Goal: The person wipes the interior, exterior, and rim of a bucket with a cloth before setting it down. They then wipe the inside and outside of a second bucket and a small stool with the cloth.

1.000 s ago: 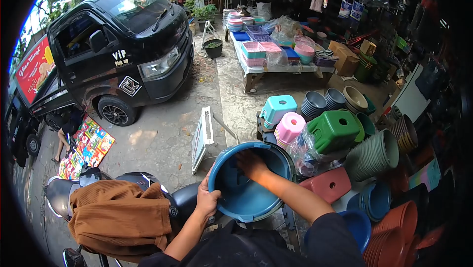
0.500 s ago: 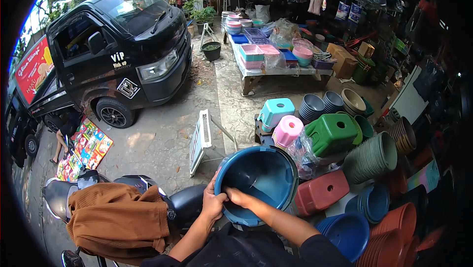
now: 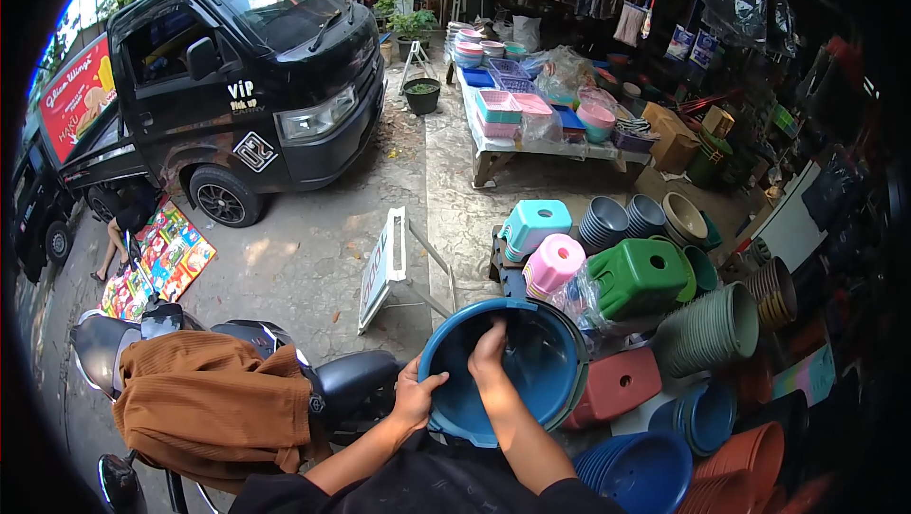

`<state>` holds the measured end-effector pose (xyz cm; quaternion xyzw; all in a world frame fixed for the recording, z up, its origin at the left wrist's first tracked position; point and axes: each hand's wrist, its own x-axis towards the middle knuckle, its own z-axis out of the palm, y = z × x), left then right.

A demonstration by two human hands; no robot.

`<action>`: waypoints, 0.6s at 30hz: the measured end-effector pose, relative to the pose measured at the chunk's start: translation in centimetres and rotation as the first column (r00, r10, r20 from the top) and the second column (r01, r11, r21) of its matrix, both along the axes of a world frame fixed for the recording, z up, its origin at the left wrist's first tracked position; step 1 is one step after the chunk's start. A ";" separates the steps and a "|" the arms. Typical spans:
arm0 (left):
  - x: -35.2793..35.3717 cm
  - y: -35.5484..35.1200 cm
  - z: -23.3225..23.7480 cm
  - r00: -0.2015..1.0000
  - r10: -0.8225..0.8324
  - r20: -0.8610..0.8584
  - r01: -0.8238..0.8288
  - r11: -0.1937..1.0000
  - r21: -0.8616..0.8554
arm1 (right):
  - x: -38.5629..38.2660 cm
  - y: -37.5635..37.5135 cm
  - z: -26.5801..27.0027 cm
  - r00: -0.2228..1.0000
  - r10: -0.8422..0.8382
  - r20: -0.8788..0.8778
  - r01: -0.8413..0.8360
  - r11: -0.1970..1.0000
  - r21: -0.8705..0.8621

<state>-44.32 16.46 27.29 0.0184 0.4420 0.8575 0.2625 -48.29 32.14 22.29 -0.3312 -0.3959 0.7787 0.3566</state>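
A blue plastic basin (image 3: 560,391) is tilted towards me in front of my body, its inside facing up. My left hand (image 3: 415,394) is closed on the basin's left rim, with the thumb over the edge. Inside the basin is my right hand (image 3: 488,351), stretched out over the inner wall with nothing visible in it. A grey-green rim shows just behind the basin's right edge. Right beside it lies a red plastic stool (image 3: 617,387).
Left of me stands a motorbike (image 3: 356,376) draped with a brown cloth (image 3: 213,400). A folding sign (image 3: 384,272) is ahead, a black pickup (image 3: 247,87) beyond. On the right are a green stool (image 3: 638,277), stacked pots (image 3: 707,329) and blue basins (image 3: 645,471).
My right hand has moved from beside the left rim up and further into the basin. The basin has shifted slightly right and down in view, with my left hand still on its rim.
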 end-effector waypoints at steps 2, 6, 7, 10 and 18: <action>-0.1 0.1 -0.3 0.997 -0.030 0.076 0.027 0.999 0.039 | 1.0 -1.7 -1.1 0.872 0.389 0.297 -0.427 0.901 0.073; -1.8 -0.2 -1.6 0.994 0.065 -0.084 -0.066 0.998 -0.011 | 3.9 -2.8 -4.1 0.483 0.498 0.720 -0.875 0.240 0.421; -2.4 -0.6 -1.6 0.991 0.039 -0.131 -0.046 0.997 -0.053 | 5.2 -2.5 -1.3 0.332 0.697 0.635 -0.939 0.177 0.295; -4.7 -2.7 -3.9 0.958 -0.043 -0.282 -0.017 0.978 -0.207 | 8.5 0.0 -1.6 0.115 0.220 0.969 -0.952 -0.254 0.171; -3.1 -2.8 -2.0 0.985 -0.090 -0.150 0.024 0.919 -0.395 | 6.5 6.5 0.8 0.640 -0.577 0.508 -0.691 -0.721 0.051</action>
